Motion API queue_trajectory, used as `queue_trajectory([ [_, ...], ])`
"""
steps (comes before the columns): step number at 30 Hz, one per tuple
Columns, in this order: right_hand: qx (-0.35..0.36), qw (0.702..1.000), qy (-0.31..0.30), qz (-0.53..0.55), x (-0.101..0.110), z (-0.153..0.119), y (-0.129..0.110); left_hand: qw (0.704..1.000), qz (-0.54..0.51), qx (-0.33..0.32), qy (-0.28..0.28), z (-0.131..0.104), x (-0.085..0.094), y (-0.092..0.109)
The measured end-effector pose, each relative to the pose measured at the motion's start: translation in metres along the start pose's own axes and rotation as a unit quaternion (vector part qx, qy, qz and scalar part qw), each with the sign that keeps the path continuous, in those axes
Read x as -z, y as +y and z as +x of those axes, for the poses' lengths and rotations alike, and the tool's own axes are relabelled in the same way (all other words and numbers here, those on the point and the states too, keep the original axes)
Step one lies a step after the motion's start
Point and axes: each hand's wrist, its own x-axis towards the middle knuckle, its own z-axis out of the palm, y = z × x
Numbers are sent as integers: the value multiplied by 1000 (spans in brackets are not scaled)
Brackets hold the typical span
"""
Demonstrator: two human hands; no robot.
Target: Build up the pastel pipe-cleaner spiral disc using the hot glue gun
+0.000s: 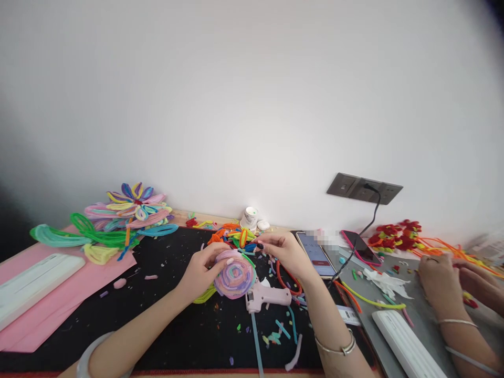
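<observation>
My left hand (202,270) pinches the edge of a round spiral disc (235,275) coiled from pastel fuzzy pipe cleaners in pink, purple and orange. To its right, my right hand (285,254) has thumb and fingertips pressed together; what they hold, if anything, is too small to make out. Just below the disc's right side lies a pale pink hot glue gun (271,296) with a bluish stick (256,336) reaching toward the front edge. Behind both hands is a heap of bright pipe-cleaner loops (242,237) in orange, yellow, green and blue.
Pipe-cleaner flowers (136,205) lie at left on pink sheets (59,304) beside a white bar (39,283). Scraps litter the black mat (165,325). A paper cup (249,218), a phone (315,254) and a cable run along the back; another person's hands (443,278) work at right.
</observation>
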Motion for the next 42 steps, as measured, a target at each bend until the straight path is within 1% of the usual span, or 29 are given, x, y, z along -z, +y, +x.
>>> queue_trajectory([
  [1, -5, 999, -28, -15, 1, 3, -7, 1000, -1, -4, 2, 0, 0, 0],
  [4, -16, 997, -77, -25, 0, 10, -26, 1000, -3, -6, 12, 1, 0, 0],
  [7, -6, 994, -105, -27, -2, 14, -38, 1000, 2, -7, 18, 2, 1, -1],
  [9, 1, 994, -105, -41, -1, 16, -40, 1000, 6, -11, 25, 1, 2, -1],
  [13, -7, 995, -83, -63, 5, 17, -39, 999, 7, -19, 31, -1, 2, -3],
  [17, -25, 993, -98, -59, 9, 18, -40, 999, 15, -16, 27, -1, 2, -7],
  [23, -39, 988, -118, -87, 0, 20, -41, 999, 18, -8, 26, -2, 3, -10],
  [26, -17, 986, -112, -125, -5, 21, -41, 999, 20, -3, 26, -2, 3, -9],
  [31, 47, 972, -107, -203, -12, 22, -40, 999, 20, 1, 27, -2, 2, -8],
  [34, 74, 969, -107, -210, -14, 23, -37, 1000, 15, 2, 27, -3, 2, -7],
  [42, 108, 962, -101, -229, -16, 25, -35, 1000, 14, 0, 26, -3, 2, -6],
])
